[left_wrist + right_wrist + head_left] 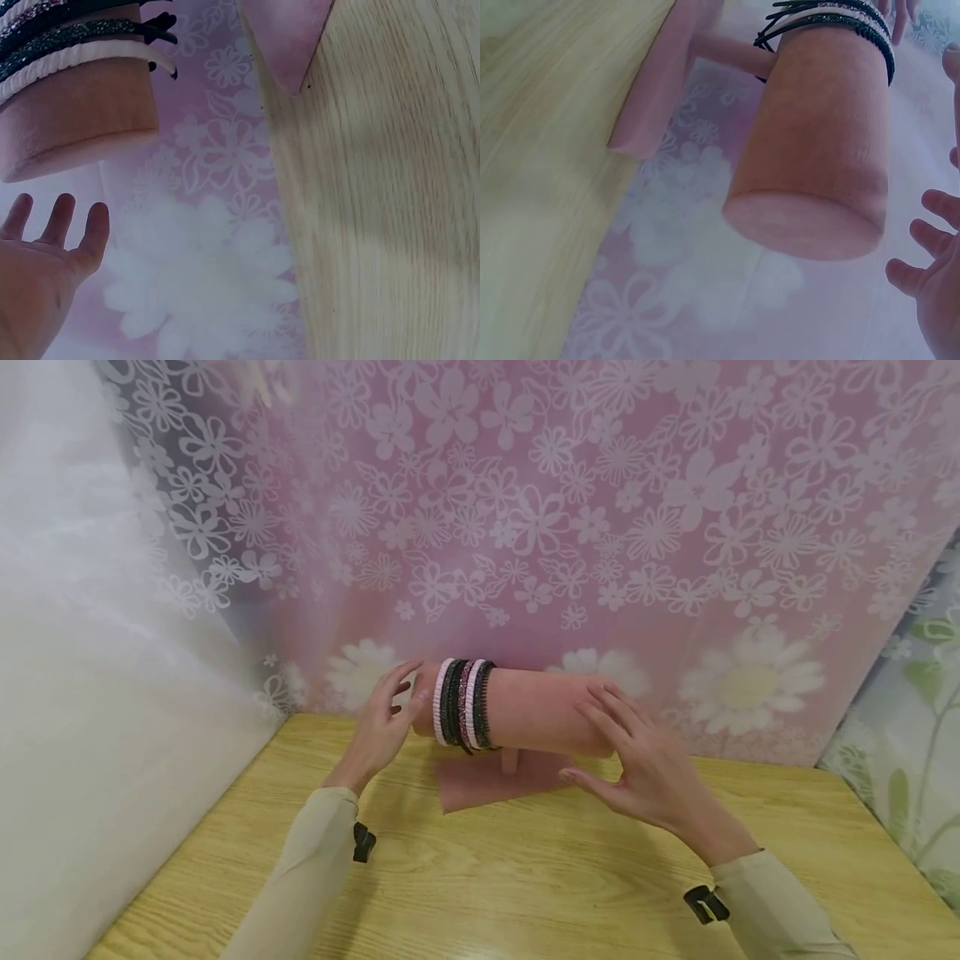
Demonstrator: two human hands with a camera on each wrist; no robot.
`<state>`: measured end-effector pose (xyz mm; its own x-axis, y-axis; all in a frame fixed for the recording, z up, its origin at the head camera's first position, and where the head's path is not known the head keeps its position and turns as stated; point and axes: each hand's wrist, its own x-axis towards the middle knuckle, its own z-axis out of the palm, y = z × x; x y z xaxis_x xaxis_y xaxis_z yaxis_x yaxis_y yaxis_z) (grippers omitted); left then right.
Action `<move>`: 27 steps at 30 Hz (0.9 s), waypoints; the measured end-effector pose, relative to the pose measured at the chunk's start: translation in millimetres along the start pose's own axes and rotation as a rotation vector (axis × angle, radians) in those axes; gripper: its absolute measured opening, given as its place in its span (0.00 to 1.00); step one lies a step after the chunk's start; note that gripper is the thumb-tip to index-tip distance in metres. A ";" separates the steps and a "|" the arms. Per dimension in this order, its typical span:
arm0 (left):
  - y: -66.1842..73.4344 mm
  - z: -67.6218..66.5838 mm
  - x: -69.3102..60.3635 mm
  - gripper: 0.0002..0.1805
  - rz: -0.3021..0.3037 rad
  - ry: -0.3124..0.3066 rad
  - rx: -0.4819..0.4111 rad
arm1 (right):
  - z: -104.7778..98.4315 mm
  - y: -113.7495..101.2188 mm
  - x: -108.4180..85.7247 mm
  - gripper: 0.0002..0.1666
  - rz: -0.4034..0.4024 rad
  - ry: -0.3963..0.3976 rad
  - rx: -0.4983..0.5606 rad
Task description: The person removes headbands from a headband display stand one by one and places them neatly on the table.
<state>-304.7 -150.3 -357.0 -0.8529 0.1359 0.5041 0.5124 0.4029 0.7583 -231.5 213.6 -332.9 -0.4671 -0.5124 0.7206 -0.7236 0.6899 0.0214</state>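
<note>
A pink velvet T-bar display stand (540,710) stands on the table with its padded roll lying crosswise. Several headbands (465,703), white, black and glittery, sit side by side around the roll's left half. Their loose ends with dark tips poke out underneath in the left wrist view. At the roll's left end is my left hand (378,727), fingers spread and slightly bent, holding nothing; a gap shows in the left wrist view. My right hand (652,768) is beside the right end, fingers extended. In the right wrist view its fingers (930,238) appear apart from the roll.
The stand's flat pink base (480,785) rests on a wood-grain table (480,885). Pink flowered sheeting (675,552) hangs right behind the stand. A whitish sheet (112,693) borders the left side, and a leaf-patterned one (915,735) borders the right.
</note>
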 end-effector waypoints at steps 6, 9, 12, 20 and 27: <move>-6.8 10.3 10.7 0.27 -0.052 0.006 -0.066 | 8.0 1.1 21.1 0.48 -0.062 0.000 0.020; -12.4 13.8 16.0 0.26 -0.053 0.019 -0.078 | 13.4 2.5 31.6 0.49 -0.095 0.003 0.010; -16.8 16.0 22.2 0.25 -0.053 0.031 -0.080 | 19.3 4.5 42.1 0.49 -0.111 0.007 0.004; -22.4 25.3 30.4 0.23 -0.090 0.094 -0.114 | 36.6 4.5 67.6 0.44 -0.092 -0.025 0.012; -27.8 39.1 29.5 0.21 -0.039 0.133 -0.130 | 50.5 1.4 80.6 0.46 -0.043 -0.157 -0.005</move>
<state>-348.0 -122.1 -379.4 -0.8561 -0.0019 0.5169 0.4951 0.2845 0.8210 -295.8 147.4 -309.8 -0.5098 -0.6146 0.6020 -0.7420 0.6683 0.0538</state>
